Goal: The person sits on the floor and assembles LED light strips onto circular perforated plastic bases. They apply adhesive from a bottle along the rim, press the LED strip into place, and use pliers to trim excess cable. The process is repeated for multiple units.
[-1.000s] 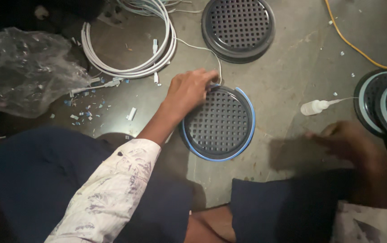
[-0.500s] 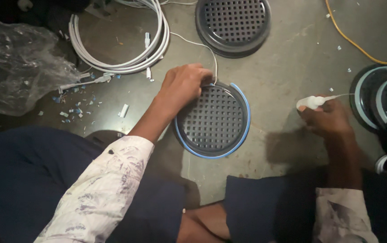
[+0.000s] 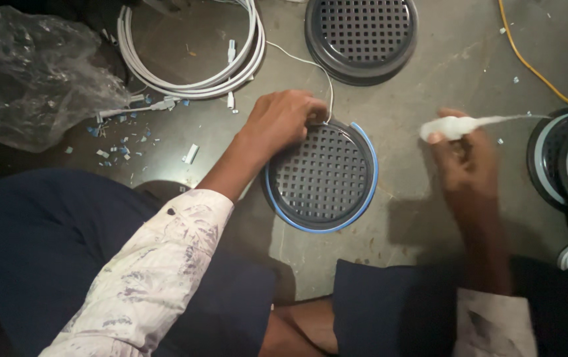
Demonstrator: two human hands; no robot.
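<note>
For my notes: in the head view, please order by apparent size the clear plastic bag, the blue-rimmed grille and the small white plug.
1. Clear plastic bag, largest, partly cut off.
2. Blue-rimmed grille, under the left hand.
3. Small white plug, in the right hand, smallest.

We see our left hand (image 3: pixel 287 119) and right hand (image 3: pixel 466 162) bare, with no rings or watch showing. Both arms wear a white shirt with a faint grey-violet marbled print, one small dark button on the left cuff. Our trousers look dark navy, perhaps black in this dim light.
</note>
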